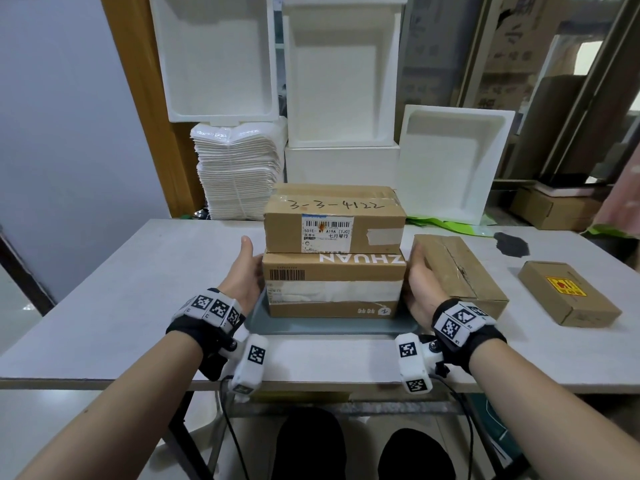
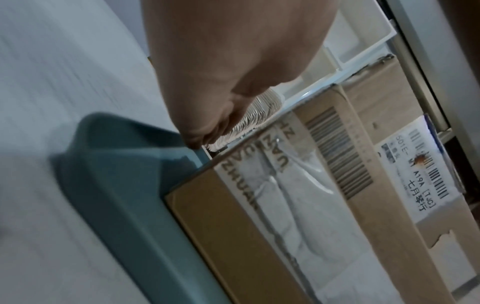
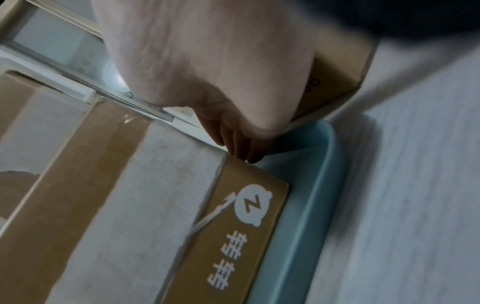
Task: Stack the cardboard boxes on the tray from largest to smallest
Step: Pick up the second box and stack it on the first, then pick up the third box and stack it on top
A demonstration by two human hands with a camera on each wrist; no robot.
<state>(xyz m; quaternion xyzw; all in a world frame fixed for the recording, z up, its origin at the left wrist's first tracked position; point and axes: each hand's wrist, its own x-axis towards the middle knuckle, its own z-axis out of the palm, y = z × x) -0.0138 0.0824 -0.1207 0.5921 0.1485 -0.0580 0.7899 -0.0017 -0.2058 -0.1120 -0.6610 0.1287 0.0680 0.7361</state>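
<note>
White bench (image 1: 104, 306), pale wall on the left, foam boxes (image 1: 341, 81) stacked behind. Left hand (image 1: 244, 271) lies flat and open against the bottom box (image 1: 332, 289) on the blue tray (image 1: 311, 325), labelled box (image 1: 334, 223) on top. Right hand (image 1: 420, 282) is open against the other side. Two more boxes (image 1: 457, 271) sit right.
</note>
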